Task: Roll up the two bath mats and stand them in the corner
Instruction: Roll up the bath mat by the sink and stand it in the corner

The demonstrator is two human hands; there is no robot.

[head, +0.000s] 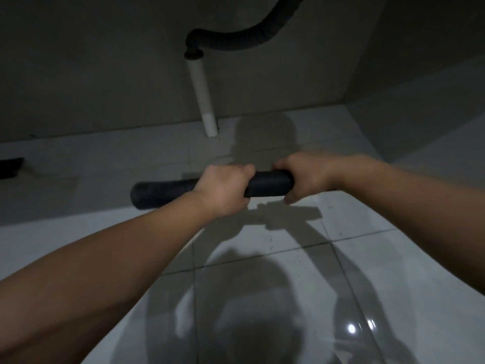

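A dark bath mat [267, 186], rolled into a tight tube, is held level above the pale tiled floor. My left hand [223, 189] grips the roll near its middle, and the roll's left end [147, 197] sticks out past that hand. My right hand [301, 177] is closed around the roll's right end. Both fists wrap the tube from above. A second dark thing [10, 168] lies at the far left edge against the wall; I cannot tell if it is the other mat.
A white drain pipe [202, 93] with a black corrugated hose [236, 40] runs down the grey back wall to the floor. The back wall meets a side wall in a corner [346, 103] at the upper right. Glossy floor tiles [262, 285] show my shadow.
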